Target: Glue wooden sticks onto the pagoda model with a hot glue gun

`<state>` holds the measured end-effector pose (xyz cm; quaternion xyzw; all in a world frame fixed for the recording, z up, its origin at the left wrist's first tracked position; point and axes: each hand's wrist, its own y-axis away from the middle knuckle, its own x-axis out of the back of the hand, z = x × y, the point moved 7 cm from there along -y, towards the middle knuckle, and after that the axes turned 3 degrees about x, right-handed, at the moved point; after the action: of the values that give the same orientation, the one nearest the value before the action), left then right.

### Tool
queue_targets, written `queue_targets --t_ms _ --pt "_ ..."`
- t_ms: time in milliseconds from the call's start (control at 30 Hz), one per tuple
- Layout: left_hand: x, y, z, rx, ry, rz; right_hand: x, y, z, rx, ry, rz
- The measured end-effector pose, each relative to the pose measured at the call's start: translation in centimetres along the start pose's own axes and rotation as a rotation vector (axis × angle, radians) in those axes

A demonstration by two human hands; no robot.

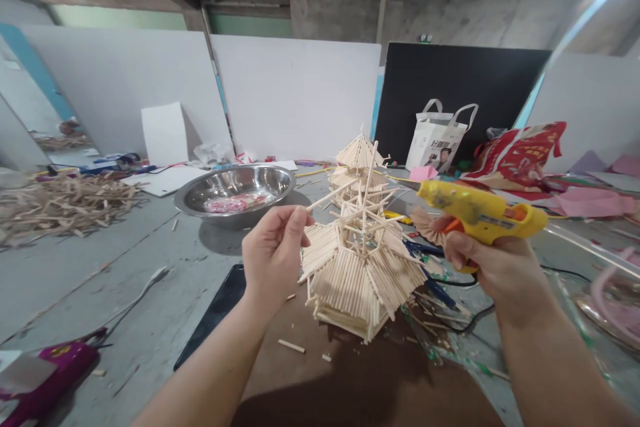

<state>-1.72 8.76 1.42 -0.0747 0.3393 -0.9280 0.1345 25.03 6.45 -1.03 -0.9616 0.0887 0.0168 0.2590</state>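
Note:
A small pagoda-like model point(357, 267) made of thin wooden sticks stands in the middle of the work surface. My left hand point(273, 250) pinches a single thin wooden stick point(333, 195), whose far end reaches toward the model's upper frame. My right hand point(483, 257) grips a yellow hot glue gun point(475, 210) with an orange trigger. Its nozzle points left, just right of the model's top. A second stick roof piece point(357, 160) stands behind the model.
A steel bowl point(200, 197) with pink contents sits behind my left hand. A heap of loose sticks point(60, 203) lies far left. A white bag point(437, 137), red and pink packaging point(520, 153), cables point(465, 320) and a dark flat object point(217, 310) lie around.

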Motion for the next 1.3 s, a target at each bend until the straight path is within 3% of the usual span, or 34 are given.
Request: queue_targets --t_ms 367,500,733,800,867,1033,1200,1300 --pt "-1.3 0.6 0.0 -0.026 -0.064 -0.123 -0.2 0.4 0.8 0.072 0.041 -0.094" --pt "-1.9 0.8 -0.2 -0.062 -0.07 -0.195 0.1 0.4 0.9 0.056 0.052 -0.023" --pt "-4.1 2.5 2.0 -0.269 -0.177 -0.489 -1.9 1.6 -0.4 0.145 0.103 0.057" --pt "-4.6 3.1 2.3 -0.259 -0.151 -0.54 -2.4 2.0 -0.3 0.119 0.128 0.073" --pt "-4.8 3.3 1.8 -0.148 -0.061 -0.556 -2.9 2.3 -0.1 0.072 0.15 0.068" --pt "-6.0 4.2 -0.8 0.356 0.383 -0.505 -3.5 3.2 0.1 -0.022 0.182 0.09" --pt "-7.9 6.7 -2.0 0.85 0.772 -0.459 -3.5 3.4 0.2 0.023 0.254 0.114" --pt "-8.5 8.3 -1.5 0.985 0.829 -0.504 -3.7 3.5 0.4 0.016 0.258 0.12"
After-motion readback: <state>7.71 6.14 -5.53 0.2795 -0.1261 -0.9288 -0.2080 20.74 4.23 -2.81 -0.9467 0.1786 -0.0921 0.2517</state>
